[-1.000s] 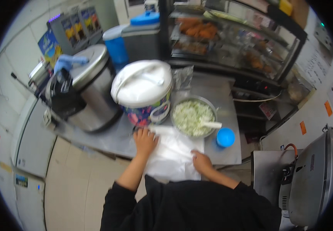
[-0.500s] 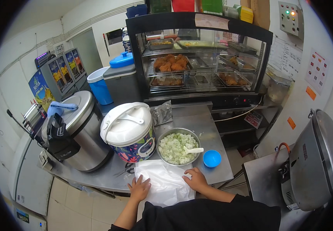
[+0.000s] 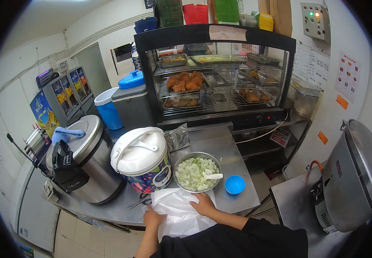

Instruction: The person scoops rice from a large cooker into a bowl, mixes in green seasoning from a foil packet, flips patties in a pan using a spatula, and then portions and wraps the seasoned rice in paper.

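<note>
Hands flat on paper (counter edge), bowl beside

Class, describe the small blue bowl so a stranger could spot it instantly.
Find the glass-fronted food display cabinet on the steel counter. In front sits a round metal bowl of pale green rice; right of it is the small blue plastic bowl, the only empty, bright blue dish there.

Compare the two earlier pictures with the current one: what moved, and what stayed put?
Mostly the view changed: the head lifted, so the counter sank in the picture and the glass display case came fully into sight. Both hands stayed flat on the white paper sheet, the left hand at its left edge, the right hand near its top. Nothing was picked up or released. The steel bowl of rice, white-lidded cooker and blue lid did not move.
</note>
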`<state>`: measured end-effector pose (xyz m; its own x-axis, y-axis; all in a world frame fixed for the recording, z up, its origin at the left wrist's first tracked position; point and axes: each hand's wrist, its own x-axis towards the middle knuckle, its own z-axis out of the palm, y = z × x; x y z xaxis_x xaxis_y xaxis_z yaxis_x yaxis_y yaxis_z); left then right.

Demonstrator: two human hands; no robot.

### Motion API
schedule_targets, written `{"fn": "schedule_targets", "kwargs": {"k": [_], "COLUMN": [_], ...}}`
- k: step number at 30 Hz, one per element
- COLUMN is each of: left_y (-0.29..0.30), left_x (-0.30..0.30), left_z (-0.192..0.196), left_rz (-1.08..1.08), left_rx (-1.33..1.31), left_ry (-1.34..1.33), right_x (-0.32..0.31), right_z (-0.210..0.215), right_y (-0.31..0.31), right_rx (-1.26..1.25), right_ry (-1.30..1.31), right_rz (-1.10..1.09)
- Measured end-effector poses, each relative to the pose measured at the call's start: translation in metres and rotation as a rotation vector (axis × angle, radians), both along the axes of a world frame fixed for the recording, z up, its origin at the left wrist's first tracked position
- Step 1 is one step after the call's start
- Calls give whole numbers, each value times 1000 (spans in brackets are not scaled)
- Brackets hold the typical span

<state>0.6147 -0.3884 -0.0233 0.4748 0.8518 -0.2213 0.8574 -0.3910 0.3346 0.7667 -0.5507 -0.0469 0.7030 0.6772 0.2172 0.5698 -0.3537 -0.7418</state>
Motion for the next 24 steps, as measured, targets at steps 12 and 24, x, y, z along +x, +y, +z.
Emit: {"fn": "schedule_targets", "kwargs": {"k": [12,24], "left_y": [-9,0], "left_x": [13,19], "left_z": [-1,-3], "left_rz": [-38,-91], "left_rx": [-3,-124], "left_ry": [-139,-80], "right_x": [57,39], "right_z": [6,21], "right_y": [12,-38], "right_rx": [-109,-333], "right_ry": [41,217], "right_rz": [-184,-135]}}
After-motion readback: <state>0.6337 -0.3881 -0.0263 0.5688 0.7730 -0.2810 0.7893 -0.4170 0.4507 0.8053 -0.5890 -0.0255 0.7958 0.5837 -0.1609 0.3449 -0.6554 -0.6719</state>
